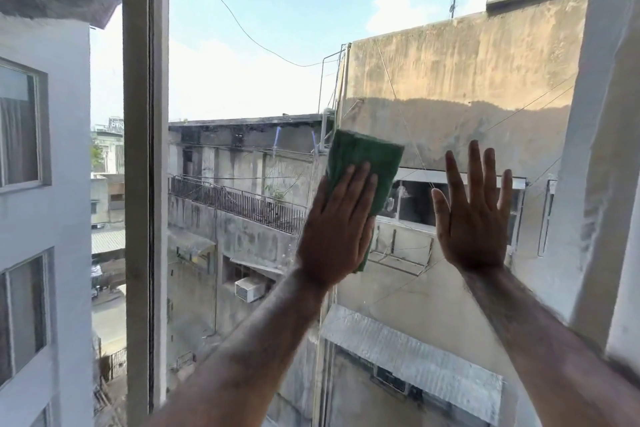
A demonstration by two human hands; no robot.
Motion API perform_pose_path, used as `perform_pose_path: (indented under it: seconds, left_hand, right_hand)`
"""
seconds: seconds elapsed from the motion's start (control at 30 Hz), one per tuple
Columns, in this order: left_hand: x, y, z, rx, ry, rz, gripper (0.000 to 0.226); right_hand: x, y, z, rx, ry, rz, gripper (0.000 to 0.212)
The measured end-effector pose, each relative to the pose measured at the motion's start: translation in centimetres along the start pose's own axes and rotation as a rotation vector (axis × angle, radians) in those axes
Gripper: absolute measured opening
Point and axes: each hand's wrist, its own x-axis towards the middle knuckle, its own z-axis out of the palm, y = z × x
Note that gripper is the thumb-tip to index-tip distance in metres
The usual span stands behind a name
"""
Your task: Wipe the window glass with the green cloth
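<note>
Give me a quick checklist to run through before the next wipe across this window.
1. Green cloth flat under the left hand: ok.
2. Fingers spread over the cloth: ok.
3. Right hand open beside the cloth, clear of its path: not ok for a rightward wipe.
4. Window glass above the cloth unobstructed: ok.
5. Glass free of streaks: cannot tell.
6. Window frame away from the cloth: ok.

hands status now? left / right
Left hand: open, flat, pressing the green cloth to the window glass.
Right hand: open, fingers spread, empty.
</note>
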Motion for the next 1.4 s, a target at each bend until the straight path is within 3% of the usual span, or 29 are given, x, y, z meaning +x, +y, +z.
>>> perform_pose_path:
  seconds: [0.1, 0.2, 0.37, 0.43, 0.53, 0.63, 0.8, 1.0, 1.1, 1.4]
  left_hand:
    - [-7.7, -1.4, -0.7, 0.044, -0.116, 0.050, 0.058]
    - [-10.6, -6.0, -2.7, 0.088, -0.130, -0.046, 0.052]
    - [0.0, -10.9, -4.6, 0.101, 0.107, -0.501, 0.054]
    - [5.2, -10.2, -4.4, 0.065, 0.175, -0.574, 0.052]
    - [7.4, -6.7, -2.8, 0.054, 0.175, -0.426, 0.052]
    - [1.9, -4.3, -2.4, 0.024, 0.062, -0.310, 0.056]
    - [-7.4, -7.1, -4.7, 0.081, -0.066, -0.303, 0.057]
    - [4.0, -10.1, -6.0, 0.066, 0.024, -0.351, 0.054]
    - [5.7, -10.3, -6.0, 0.089, 0.029, -0.328, 0.052]
    - [-7.8, -7.1, -6.8, 0.106, -0.139, -0.269, 0.063]
  right_hand:
    - [-0.1, 0.0, -0.1, -0.001, 0.009, -0.004, 0.060]
    - [-0.1, -0.1, 0.1, -0.001, 0.033, -0.002, 0.060]
    - [-0.1, -0.2, 0.4, -0.010, 0.038, -0.005, 0.060]
    - [-0.2, -0.1, 0.4, -0.008, 0.041, -0.002, 0.060]
    - [-0.1, 0.0, 0.4, -0.006, 0.032, -0.003, 0.059]
    - [-0.1, 0.1, 0.3, -0.003, 0.032, -0.007, 0.059]
    - [-0.1, -0.1, 0.4, 0.004, 0.035, 0.000, 0.060]
    - [-0.1, -0.1, 0.3, 0.002, 0.025, 0.001, 0.060]
    - [-0.1, -0.1, 0.3, -0.001, 0.023, 0.002, 0.060]
    - [-0.2, 0.2, 0.6, 0.002, 0.023, -0.009, 0.063]
